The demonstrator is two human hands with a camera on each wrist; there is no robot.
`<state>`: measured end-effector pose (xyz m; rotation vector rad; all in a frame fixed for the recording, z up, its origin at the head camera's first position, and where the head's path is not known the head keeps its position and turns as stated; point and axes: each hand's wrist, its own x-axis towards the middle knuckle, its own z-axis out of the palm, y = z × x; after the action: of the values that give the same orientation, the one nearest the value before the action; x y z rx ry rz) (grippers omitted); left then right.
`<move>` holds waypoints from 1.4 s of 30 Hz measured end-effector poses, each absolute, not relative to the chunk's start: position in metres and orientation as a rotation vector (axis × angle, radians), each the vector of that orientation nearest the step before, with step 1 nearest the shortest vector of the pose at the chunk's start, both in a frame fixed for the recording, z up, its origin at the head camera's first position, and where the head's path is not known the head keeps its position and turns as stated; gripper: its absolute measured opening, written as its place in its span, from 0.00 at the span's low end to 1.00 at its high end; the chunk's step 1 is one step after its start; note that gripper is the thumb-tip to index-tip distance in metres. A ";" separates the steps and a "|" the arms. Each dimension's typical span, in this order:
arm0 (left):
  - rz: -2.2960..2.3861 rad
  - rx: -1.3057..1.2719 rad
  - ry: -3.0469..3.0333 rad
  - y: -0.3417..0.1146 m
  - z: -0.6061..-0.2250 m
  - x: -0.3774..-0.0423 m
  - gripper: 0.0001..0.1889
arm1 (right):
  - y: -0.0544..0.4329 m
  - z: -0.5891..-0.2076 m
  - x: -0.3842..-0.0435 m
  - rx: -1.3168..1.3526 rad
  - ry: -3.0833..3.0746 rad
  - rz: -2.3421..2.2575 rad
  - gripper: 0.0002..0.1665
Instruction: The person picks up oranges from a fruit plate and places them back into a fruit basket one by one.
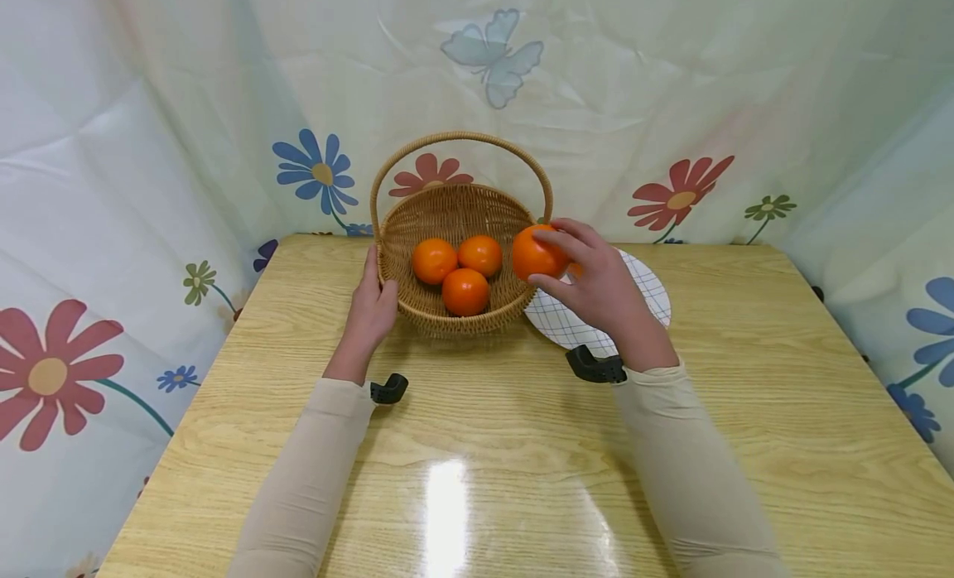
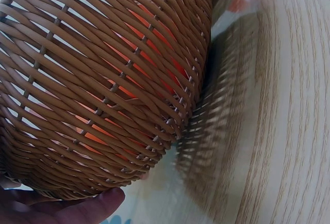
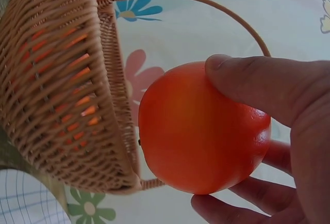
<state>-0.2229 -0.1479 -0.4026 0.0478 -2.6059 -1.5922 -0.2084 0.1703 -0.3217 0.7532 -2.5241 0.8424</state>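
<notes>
Right grip [image 1: 602,284], part spread, is pinching a persimmon [image 1: 531,255] at the right rim of the wicker basket [image 1: 428,320], while left grip [image 1: 370,309], fingers fairly straight, is bracing its left wall, smooth skin risking a drop should fingertips loosen.

plate [image 1: 568,323] pt. hidden behind R grip [image 1: 599,280], basket [image 2: 103,79] cropped, L-wrist view

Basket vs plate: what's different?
Make: the basket is woven and tan; the plate is white with a blue grid.
Shape: the basket is deep with an arched handle; the plate looks flat, no handle in sight.
Contact: the left hand holds the basket; the right hand partly hides the plate in the head view.
Shared: rounded outlines.
</notes>
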 end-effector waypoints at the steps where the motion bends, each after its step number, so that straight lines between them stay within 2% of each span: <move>1: -1.594 0.048 -2.605 -0.148 -0.403 -0.223 0.37 | 0.169 -0.322 -0.209 0.760 -2.523 0.845 0.32; 23: -1.595 0.025 -2.589 -0.148 -0.405 -0.226 0.36 | 0.156 -0.336 -0.217 0.772 -2.563 0.883 0.31; 42: -1.560 0.043 -2.609 -0.148 -0.405 -0.226 0.37 | 0.166 -0.347 -0.220 0.777 -2.584 0.873 0.28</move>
<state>-0.2259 -0.1479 -0.4052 0.0431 -2.6090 -1.5595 -0.2204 0.1656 -0.3472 0.7766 -2.5843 0.8735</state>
